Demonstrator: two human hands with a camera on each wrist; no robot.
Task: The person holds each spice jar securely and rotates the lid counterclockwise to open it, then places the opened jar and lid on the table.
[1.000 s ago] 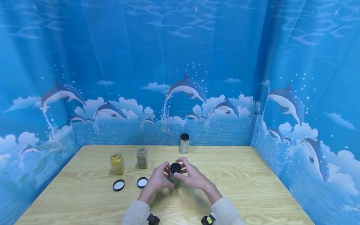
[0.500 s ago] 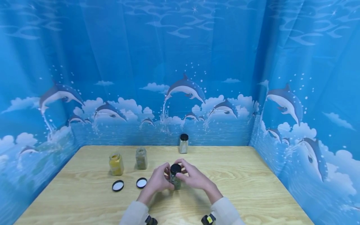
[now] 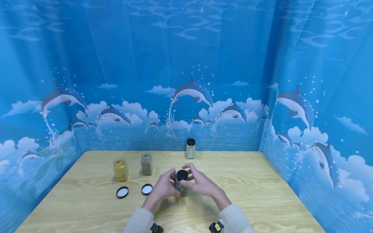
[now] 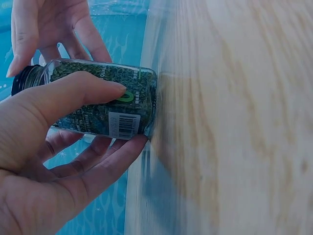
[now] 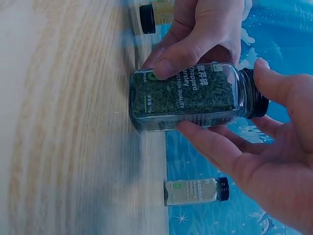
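Observation:
A glass jar of chopped parsley point(image 5: 210, 98) with a black lid point(image 3: 182, 175) stands upright on the table between my hands. My left hand point(image 3: 166, 186) grips its body from the left, the thumb point(image 4: 93, 89) across the labelled side and the fingers on the opposite side. From the right, my right hand point(image 3: 202, 184) reaches round the top. Its thumb point(image 5: 269, 81) touches the lid, with fingers bent round behind the lid and one finger point(image 5: 210, 142) lying along the glass. The lid sits on the jar's neck. Part of the jar is hidden by my left hand.
Two uncapped jars, one of yellow powder point(image 3: 120, 171) and one of grey-brown powder point(image 3: 147, 165), stand at the left. Two black-rimmed lids, a left one point(image 3: 122, 192) and a right one point(image 3: 147, 189), lie in front of them. A capped seasoning powder jar point(image 3: 190, 150) stands near the back edge.
The right hand's fingers have shifted slightly about the lid, drawing in and then spreading a little. The left hand keeps its grip and the jar stays in place.

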